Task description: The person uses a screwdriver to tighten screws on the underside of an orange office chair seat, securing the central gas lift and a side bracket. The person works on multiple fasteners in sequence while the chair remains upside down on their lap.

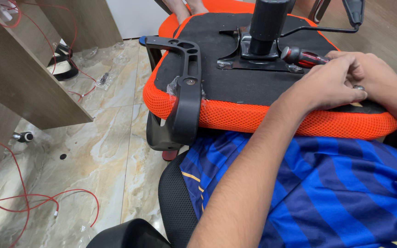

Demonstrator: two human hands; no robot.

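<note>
An upturned office chair seat (235, 87), black underneath with an orange mesh rim, lies across the person's lap, directly under both hands. Beyond the hands its metal mounting plate (235, 62) carries the black gas-lift column (265, 25). Well to the left of the hands a black armrest bracket (184, 87) is fixed to the seat's edge. Farther left, marble floor tiles (102, 151) carry loose red wires (33, 200).

The left hand (327, 85) is closed around the handle end of a red and black screwdriver (302, 57), which points toward the plate. The right hand (373, 73) is curled close against the left, a ring showing; what it grips, if anything, I cannot tell.

The step in hand looks like fastening near the plate's right corner. The next move calls for seating the tip squarely and steadying the seat.
</note>
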